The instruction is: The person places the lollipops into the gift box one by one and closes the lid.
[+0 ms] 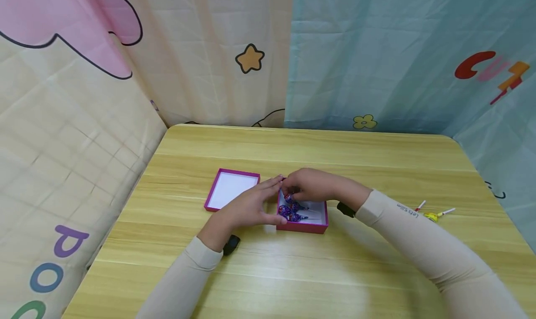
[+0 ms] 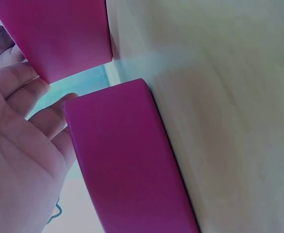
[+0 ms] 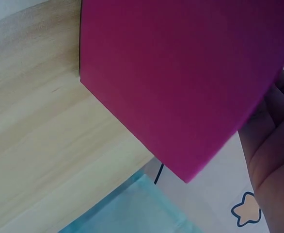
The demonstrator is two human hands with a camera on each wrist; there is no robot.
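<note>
While left hand (image 1: 250, 207), spread wide, touches pink box (image 1: 300, 228), right hand (image 1: 311, 184) pinches lollipop (image 1: 288, 198) inside, just under grip.

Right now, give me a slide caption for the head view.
Left fingers touch the box as right fingers curl over wrapped lollipops inside; the lid lies alongside.

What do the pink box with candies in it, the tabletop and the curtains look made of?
Pink box: probably stiff cardboard, matte, with thin walls and crisp edges. Tabletop: wood or wood-look laminate, slightly glossy, showing streaked grain and pale reflections. Curtains: likely thin printed fabric, hanging in soft folds.
</note>
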